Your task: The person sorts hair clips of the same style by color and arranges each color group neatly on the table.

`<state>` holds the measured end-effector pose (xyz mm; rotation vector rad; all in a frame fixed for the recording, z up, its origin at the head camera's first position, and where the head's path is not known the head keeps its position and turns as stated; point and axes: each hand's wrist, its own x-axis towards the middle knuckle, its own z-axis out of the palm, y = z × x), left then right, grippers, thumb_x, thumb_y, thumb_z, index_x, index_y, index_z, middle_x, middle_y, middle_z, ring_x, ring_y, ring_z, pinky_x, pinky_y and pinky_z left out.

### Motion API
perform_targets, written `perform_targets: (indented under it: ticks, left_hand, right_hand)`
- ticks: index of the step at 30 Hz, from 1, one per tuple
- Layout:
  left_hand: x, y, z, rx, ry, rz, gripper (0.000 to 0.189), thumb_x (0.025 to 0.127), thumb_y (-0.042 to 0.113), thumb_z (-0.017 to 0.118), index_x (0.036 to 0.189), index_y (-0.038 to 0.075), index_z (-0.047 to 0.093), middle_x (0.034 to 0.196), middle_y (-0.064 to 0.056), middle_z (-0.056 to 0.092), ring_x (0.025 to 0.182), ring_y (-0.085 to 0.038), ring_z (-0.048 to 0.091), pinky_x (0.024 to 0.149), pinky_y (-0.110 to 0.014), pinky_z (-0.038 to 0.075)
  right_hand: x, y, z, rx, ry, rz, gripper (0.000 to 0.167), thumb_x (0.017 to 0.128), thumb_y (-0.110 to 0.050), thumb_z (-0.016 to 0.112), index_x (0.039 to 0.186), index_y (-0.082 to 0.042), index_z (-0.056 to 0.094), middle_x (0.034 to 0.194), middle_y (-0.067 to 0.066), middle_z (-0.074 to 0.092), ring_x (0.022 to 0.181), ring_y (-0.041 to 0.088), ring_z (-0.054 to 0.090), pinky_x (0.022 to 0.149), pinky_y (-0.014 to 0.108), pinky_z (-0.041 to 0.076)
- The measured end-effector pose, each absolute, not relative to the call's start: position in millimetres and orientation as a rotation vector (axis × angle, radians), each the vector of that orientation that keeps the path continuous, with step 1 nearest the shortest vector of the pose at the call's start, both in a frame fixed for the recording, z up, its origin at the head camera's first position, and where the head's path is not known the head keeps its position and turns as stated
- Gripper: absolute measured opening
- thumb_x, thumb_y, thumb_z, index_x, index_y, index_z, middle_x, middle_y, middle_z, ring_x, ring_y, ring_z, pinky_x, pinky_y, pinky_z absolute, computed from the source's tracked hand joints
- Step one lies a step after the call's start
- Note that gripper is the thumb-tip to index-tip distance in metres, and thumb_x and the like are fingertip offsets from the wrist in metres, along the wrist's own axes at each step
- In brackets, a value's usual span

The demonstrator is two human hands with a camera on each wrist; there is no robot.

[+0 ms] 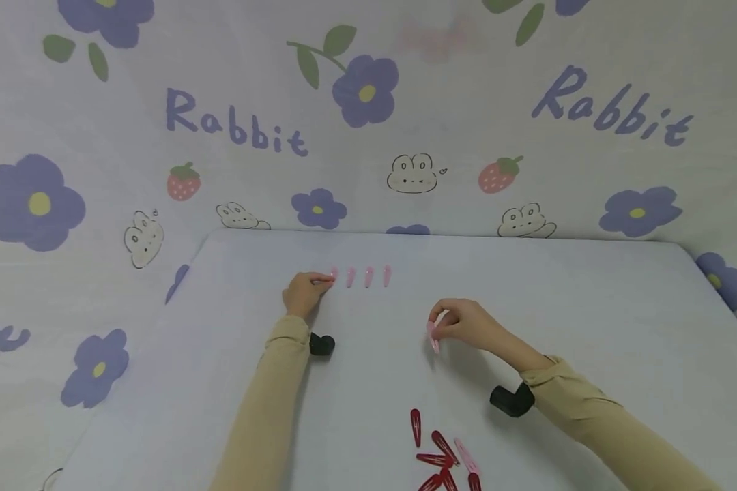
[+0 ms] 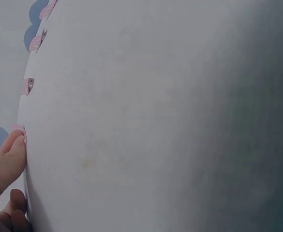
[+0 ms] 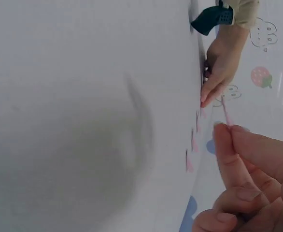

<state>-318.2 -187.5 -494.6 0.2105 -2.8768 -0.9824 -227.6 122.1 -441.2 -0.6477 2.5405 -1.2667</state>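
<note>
At the far left end of a row of pink snap hair clips, my left hand [image 1: 304, 294] pinches the leftmost clip [image 1: 334, 272] between thumb and finger, down at the table surface. Several other pink clips [image 1: 368, 277] stand side by side to its right, evenly spaced. My right hand [image 1: 469, 324] is raised above the table, nearer to me and to the right of the row. Its thumb and index finger pinch another pink snap hair clip [image 3: 228, 116], which points downward in the head view.
Close to the front edge of view lies a loose pile of dark red snap hair clips [image 1: 415, 428] with one pink clip [image 1: 467, 455] among them. The white table [image 1: 565, 293] meets a printed cloth [image 1: 454, 123] behind it. Black wrist devices [image 1: 512, 400] sit under both forearms.
</note>
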Motion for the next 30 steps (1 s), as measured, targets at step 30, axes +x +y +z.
perform_targets:
  ticks: [30]
  left_hand:
    - [-318,-190,-494,0.158,-2.895,-0.949,0.02,0.081,0.033,0.066,0.094,0.021,0.073,0.104,-0.004,0.063,0.097,-0.021,0.054,0.079,-0.045,0.031]
  right_hand:
    - [-316,96,-474,-0.027,2.504,-1.558,0.021,0.078,-0.013,0.068,0.091,0.002,0.061,0.09,0.007,0.056,0.081,0.018,0.044,0.067,0.028,0.035]
